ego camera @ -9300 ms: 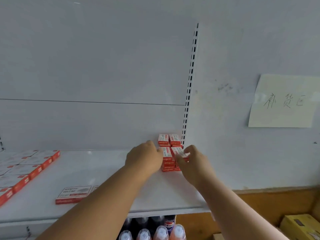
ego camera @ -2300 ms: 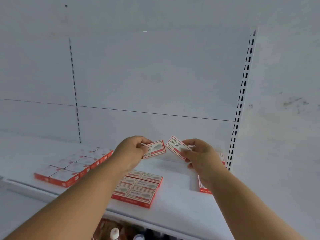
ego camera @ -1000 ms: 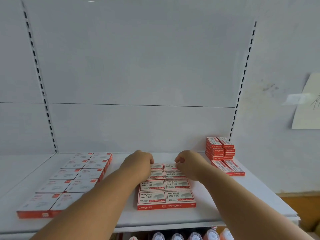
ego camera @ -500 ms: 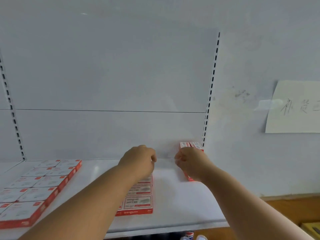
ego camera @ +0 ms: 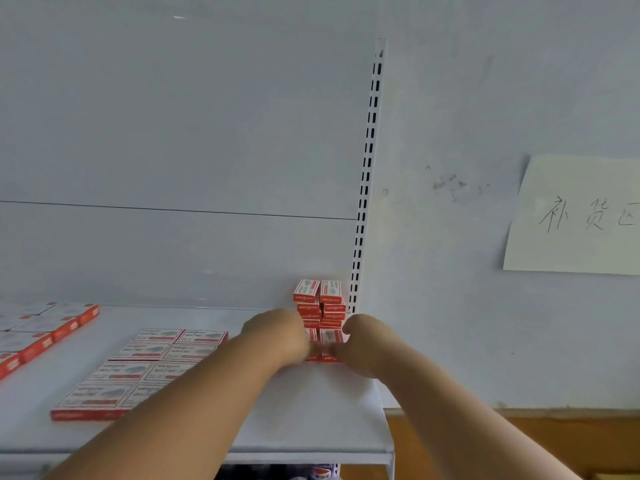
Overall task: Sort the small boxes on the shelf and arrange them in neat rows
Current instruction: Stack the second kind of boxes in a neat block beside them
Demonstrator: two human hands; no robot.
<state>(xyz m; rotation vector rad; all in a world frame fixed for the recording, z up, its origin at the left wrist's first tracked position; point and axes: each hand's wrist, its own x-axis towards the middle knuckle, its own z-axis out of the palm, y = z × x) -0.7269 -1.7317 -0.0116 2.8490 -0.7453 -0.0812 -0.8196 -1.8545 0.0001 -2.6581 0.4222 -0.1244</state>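
Small red-and-white boxes stand in a tall double stack [ego camera: 320,299] at the shelf's back right corner. Just in front of it lies a low pair of boxes [ego camera: 329,336]. My left hand [ego camera: 277,337] curls over the left box of that pair and hides most of it. My right hand [ego camera: 363,344] grips the right box from the side, fingertips at its front edge. A flat block of boxes in two neat columns [ego camera: 152,355] lies mid-shelf. Another flat block [ego camera: 45,337] lies at the far left.
The white shelf [ego camera: 311,427] ends at its right edge just beyond my right arm. A slotted upright [ego camera: 367,174] rises behind the stack. A handwritten paper note [ego camera: 575,216] hangs on the wall. A bottle cap [ego camera: 322,474] shows below the shelf.
My view swung right from the middle block to the corner stack. Both hands left the middle block and moved right, closing on the low pair of boxes before the stack.
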